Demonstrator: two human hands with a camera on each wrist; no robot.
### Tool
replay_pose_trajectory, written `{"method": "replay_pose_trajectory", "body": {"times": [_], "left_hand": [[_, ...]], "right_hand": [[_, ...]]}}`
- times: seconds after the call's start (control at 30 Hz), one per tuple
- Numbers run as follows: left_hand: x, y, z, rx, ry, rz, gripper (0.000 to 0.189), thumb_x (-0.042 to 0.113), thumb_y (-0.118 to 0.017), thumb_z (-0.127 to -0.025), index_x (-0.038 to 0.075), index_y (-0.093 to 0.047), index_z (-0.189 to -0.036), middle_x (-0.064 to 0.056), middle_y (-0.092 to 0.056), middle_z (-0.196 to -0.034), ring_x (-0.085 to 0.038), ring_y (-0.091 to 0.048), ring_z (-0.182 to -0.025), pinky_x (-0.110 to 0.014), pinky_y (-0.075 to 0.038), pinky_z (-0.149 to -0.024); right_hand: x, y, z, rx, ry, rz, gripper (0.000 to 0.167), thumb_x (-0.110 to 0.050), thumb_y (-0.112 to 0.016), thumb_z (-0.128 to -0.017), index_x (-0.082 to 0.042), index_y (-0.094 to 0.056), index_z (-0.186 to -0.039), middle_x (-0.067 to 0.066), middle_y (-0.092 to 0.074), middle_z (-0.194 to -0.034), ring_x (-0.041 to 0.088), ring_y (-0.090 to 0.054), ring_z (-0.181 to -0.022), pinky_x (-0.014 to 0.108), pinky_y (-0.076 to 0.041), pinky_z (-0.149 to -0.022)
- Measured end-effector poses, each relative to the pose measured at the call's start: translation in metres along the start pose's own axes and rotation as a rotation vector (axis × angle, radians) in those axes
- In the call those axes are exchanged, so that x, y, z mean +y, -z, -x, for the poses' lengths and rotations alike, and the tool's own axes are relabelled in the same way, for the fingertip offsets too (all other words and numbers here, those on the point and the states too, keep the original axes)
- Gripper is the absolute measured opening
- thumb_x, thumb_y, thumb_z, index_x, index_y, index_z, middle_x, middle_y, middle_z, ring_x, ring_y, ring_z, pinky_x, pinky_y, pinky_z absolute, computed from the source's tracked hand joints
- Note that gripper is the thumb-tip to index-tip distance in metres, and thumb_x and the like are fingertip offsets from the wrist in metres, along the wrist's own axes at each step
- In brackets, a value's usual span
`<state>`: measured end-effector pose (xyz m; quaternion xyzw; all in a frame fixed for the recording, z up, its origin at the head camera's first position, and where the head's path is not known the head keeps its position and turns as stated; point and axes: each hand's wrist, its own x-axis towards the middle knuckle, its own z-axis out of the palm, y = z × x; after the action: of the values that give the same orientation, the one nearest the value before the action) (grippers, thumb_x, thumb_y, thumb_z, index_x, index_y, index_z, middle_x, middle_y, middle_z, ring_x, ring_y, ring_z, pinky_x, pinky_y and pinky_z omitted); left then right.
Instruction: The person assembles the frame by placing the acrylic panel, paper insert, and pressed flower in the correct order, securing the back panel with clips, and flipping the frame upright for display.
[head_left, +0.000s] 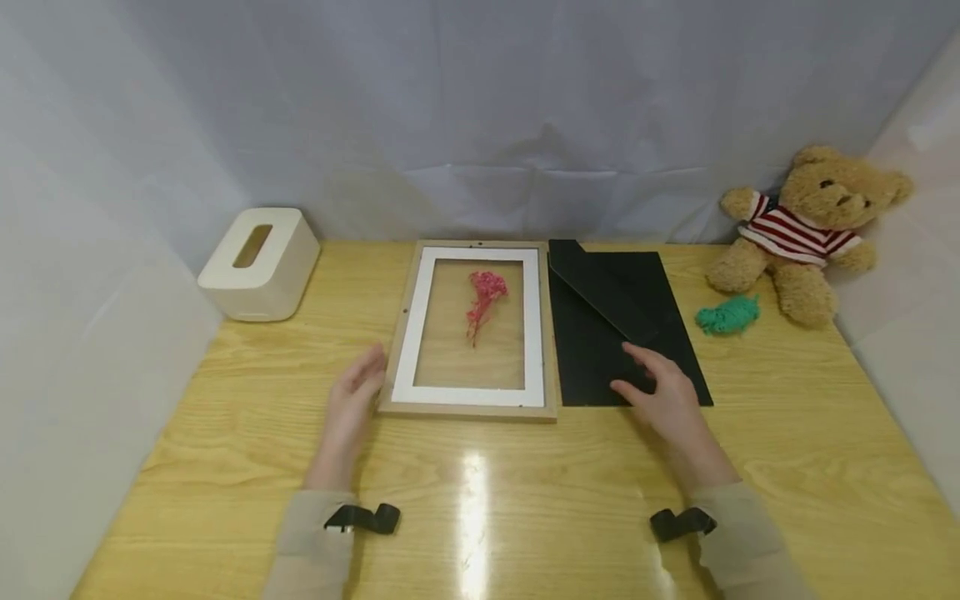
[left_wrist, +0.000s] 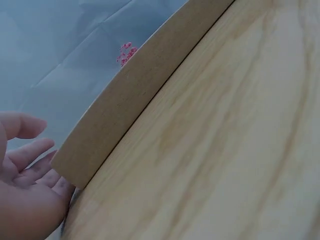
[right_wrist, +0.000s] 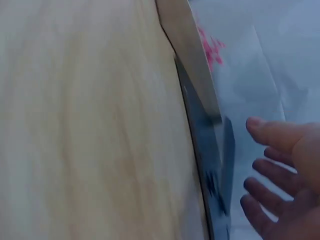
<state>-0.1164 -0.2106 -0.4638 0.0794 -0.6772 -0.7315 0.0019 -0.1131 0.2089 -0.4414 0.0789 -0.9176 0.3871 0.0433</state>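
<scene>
A wooden picture frame (head_left: pixel 557 367) lies flat on the table, with a white mat (head_left: pixel 534 333) and a small bunch of pink dried flowers (head_left: pixel 487 287) inside it. Beside its lower left edge is my left hand (head_left: pixel 356 390), fingers loosely bent; whether they touch the wood I cannot tell. To the right lies a black backing board (head_left: pixel 592 367) with a stand flap (head_left: pixel 600 292) slanting across it. Over the board's lower right part hovers my right hand (head_left: pixel 671 404), thumb and fingers spread apart, holding nothing. The right wrist view shows this hand (right_wrist: pixel 285 175) away from the board.
At the back left stands a white tissue box (head_left: pixel 262 262). A teddy bear (head_left: pixel 806 229) in a striped shirt sits at the back right, with a green bundle (head_left: pixel 729 315) in front of it. Pale cloth (head_left: pixel 480 108) hangs behind the wooden table (head_left: pixel 555 517).
</scene>
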Motion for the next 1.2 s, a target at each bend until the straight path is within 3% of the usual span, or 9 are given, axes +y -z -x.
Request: {"method": "replay_pose_trajectory", "body": {"times": [0.1,0.23,0.43,0.53,0.63,0.8,0.9,1.03,1.2], "left_hand": [[-0.004,0.0,-0.001,0.001,0.012,0.001,0.051,0.001,-0.05,-0.096,0.001,-0.036,-0.145,-0.014,-0.037,-0.148,-0.022,-0.035,-0.136,-0.028,-0.03,-0.11],[-0.006,0.0,0.0,-0.023,0.027,-0.108,0.052,0.006,-0.051,-0.097,0.005,-0.035,-0.146,-0.011,-0.036,-0.15,-0.02,-0.035,-0.136,-0.027,-0.031,-0.109],[0.003,-0.004,0.006,-0.037,0.05,-0.219,0.05,0.011,-0.051,-0.099,0.005,-0.036,-0.146,-0.011,-0.035,-0.15,-0.021,-0.034,-0.136,-0.031,-0.031,-0.11],[0.003,-0.004,0.006,-0.03,0.055,-0.246,0.049,0.013,-0.053,-0.098,0.006,-0.039,-0.144,-0.01,-0.036,-0.149,-0.022,-0.035,-0.136,-0.033,-0.031,-0.109],[-0.006,-0.001,0.001,-0.026,0.036,-0.259,0.049,0.014,-0.055,-0.097,0.007,-0.041,-0.144,-0.009,-0.037,-0.149,-0.02,-0.035,-0.135,-0.032,-0.032,-0.109],[-0.006,0.0,0.001,-0.031,0.034,-0.24,0.05,0.013,-0.055,-0.097,0.006,-0.04,-0.144,-0.009,-0.037,-0.149,-0.019,-0.036,-0.135,-0.03,-0.032,-0.108],[-0.007,0.0,0.0,-0.036,0.032,-0.229,0.05,0.012,-0.055,-0.097,0.005,-0.039,-0.144,-0.01,-0.036,-0.149,-0.02,-0.035,-0.136,-0.029,-0.032,-0.108],[-0.008,0.001,0.0,-0.034,0.039,-0.23,0.05,0.012,-0.055,-0.097,0.006,-0.039,-0.144,-0.009,-0.036,-0.149,-0.019,-0.035,-0.136,-0.028,-0.032,-0.108],[-0.009,0.0,-0.001,-0.037,0.04,-0.228,0.05,0.012,-0.054,-0.097,0.007,-0.039,-0.144,-0.009,-0.036,-0.15,-0.018,-0.035,-0.136,-0.026,-0.032,-0.107]], "right_hand": [[0.015,0.02,-0.001,0.049,-0.053,0.04,0.055,-0.018,-0.069,-0.089,0.003,-0.048,-0.135,0.028,-0.046,-0.135,0.045,-0.047,-0.117,0.057,-0.042,-0.092],[0.034,0.041,0.0,0.078,-0.14,0.114,0.059,-0.02,-0.068,-0.09,0.013,-0.043,-0.134,0.036,-0.04,-0.135,0.053,-0.04,-0.119,0.063,-0.036,-0.095],[0.05,0.054,0.003,-0.068,-0.309,0.099,0.078,-0.037,-0.059,-0.094,0.016,-0.026,-0.141,0.041,-0.033,-0.137,0.054,-0.034,-0.123,0.063,-0.033,-0.099],[0.049,0.053,0.002,-0.104,-0.337,0.091,0.079,-0.04,-0.057,-0.095,0.015,-0.025,-0.142,0.04,-0.036,-0.136,0.053,-0.039,-0.121,0.061,-0.037,-0.097],[0.046,0.051,0.0,-0.103,-0.335,0.097,0.076,-0.039,-0.057,-0.095,0.014,-0.027,-0.142,0.04,-0.039,-0.134,0.051,-0.042,-0.12,0.06,-0.038,-0.095],[0.043,0.05,-0.002,-0.094,-0.349,0.072,0.074,-0.04,-0.056,-0.095,0.012,-0.03,-0.142,0.036,-0.042,-0.135,0.048,-0.045,-0.118,0.058,-0.04,-0.095],[0.042,0.051,-0.004,-0.1,-0.373,0.015,0.076,-0.042,-0.055,-0.095,0.011,-0.029,-0.143,0.035,-0.04,-0.137,0.048,-0.043,-0.121,0.057,-0.04,-0.096],[0.043,0.052,-0.006,-0.093,-0.427,-0.146,0.078,-0.041,-0.055,-0.095,0.009,-0.024,-0.146,0.033,-0.034,-0.142,0.047,-0.036,-0.127,0.055,-0.037,-0.1],[0.048,0.052,-0.007,-0.027,-0.492,-0.315,0.072,-0.035,-0.055,-0.097,0.005,-0.023,-0.148,0.028,-0.033,-0.146,0.042,-0.033,-0.132,0.051,-0.033,-0.105]]}}
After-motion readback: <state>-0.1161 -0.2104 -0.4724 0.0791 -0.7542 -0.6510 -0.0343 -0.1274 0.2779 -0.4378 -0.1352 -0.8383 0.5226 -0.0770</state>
